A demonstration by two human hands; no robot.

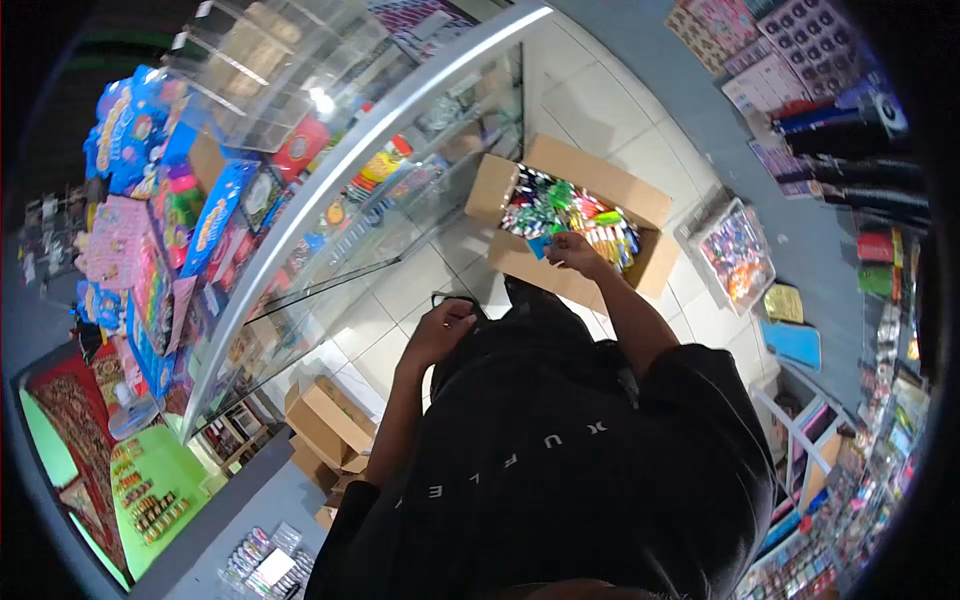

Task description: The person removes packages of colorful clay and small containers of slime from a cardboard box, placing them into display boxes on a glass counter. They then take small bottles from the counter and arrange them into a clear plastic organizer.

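The right hand (572, 253) is over the near edge of an open box (655, 262), its grip pinched nearly closed on a small blue piece (540, 246). The box stands on the tiled floor (605, 100), flaps out, full of shiny, many-coloured packs (560, 205), with green, yellow and silver among them. The left hand (445, 325) is lower, near the black clothes, its grip loosely curled beside a black loop (466, 298); whether it has hold of the loop, I cannot tell. To the right of the box is a clear tub (712, 278) of small bright things, with a gold pack (784, 303) and a blue pack (792, 343) near it. A glass case (375, 215) stands to the left, holding colourful goods
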